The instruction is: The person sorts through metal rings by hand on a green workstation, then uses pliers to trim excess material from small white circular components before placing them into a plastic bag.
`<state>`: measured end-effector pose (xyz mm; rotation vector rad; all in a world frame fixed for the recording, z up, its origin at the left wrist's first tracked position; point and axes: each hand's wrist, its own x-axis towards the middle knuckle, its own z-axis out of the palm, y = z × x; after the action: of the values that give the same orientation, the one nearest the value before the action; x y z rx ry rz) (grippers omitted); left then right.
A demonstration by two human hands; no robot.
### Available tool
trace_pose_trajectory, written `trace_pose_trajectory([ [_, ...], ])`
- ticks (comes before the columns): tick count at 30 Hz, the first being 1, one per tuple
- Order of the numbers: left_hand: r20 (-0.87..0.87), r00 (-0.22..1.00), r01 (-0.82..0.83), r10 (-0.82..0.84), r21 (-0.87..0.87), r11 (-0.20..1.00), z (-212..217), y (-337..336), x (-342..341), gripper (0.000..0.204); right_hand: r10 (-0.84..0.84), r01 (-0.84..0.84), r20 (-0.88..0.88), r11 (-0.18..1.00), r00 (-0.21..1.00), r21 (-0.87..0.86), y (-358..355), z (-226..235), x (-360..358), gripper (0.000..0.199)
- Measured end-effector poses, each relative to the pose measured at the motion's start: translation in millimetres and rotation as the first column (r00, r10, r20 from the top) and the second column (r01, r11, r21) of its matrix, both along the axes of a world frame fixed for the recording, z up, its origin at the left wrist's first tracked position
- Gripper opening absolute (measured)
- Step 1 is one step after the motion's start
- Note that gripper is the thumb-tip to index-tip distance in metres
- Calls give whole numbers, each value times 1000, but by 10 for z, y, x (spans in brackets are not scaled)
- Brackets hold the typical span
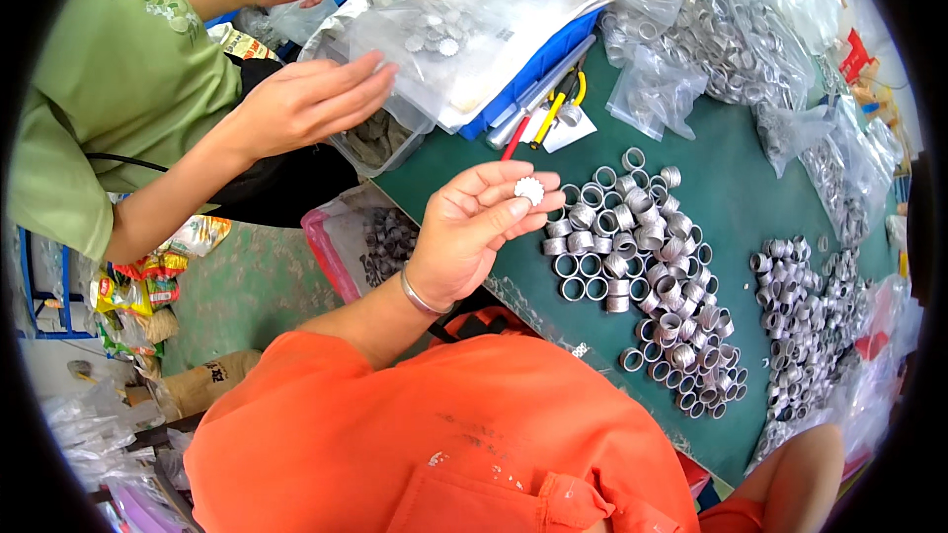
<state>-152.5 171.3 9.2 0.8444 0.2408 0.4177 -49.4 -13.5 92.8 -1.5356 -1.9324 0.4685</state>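
Note:
My left hand (464, 227), with a metal bangle at its wrist, is raised over the near-left edge of the green table. Between thumb and fingers it pinches a small white toothed disc (530, 190), its flat face turned up. Just right of that hand spreads a loose pile of grey metal rings (632, 237), some on end and others tipped over. More toothed discs (434, 32) lie on a clear plastic bag at the back. At the lower right an arm in an orange sleeve (795, 474) shows, but my right hand is out of the picture.
At the left a co-worker in green holds one open hand (311, 104) near a blue tray (533, 69). Yellow-handled pliers (558, 109) and a red pen (514, 138) lie beside it. Bags of metal parts (721, 30) stand at the back; a second ring pile (800, 326) lies right.

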Motion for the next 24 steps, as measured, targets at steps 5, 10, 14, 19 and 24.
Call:
trace_pose_trajectory([
  [5, -85, 996, -37, 38, 8, 999, -100, 53, -66, 17, 124, -123, 122, 992, 985, -18, 11, 161, -81, 19],
  [10, -95, 993, -64, 66, 25, 998, -170, 147, -139, 12, 250, -246, 184, 968, 951, -45, 59, 318, -115, 20],
  [14, -114, 990, -81, 81, 3, 997, -175, 146, -183, 13, 301, -288, 224, 954, 927, -89, 93, 435, -152, 22],
  [19, -54, 997, -48, 47, -19, 999, -234, 209, -143, 10, 139, -90, 277, 979, 951, -182, 154, 592, -74, 23],
  [24, -89, 986, -145, 142, -40, 989, -338, 307, -331, 8, -349, 393, 346, 917, 871, -63, 719, -78, 630, 26],
])
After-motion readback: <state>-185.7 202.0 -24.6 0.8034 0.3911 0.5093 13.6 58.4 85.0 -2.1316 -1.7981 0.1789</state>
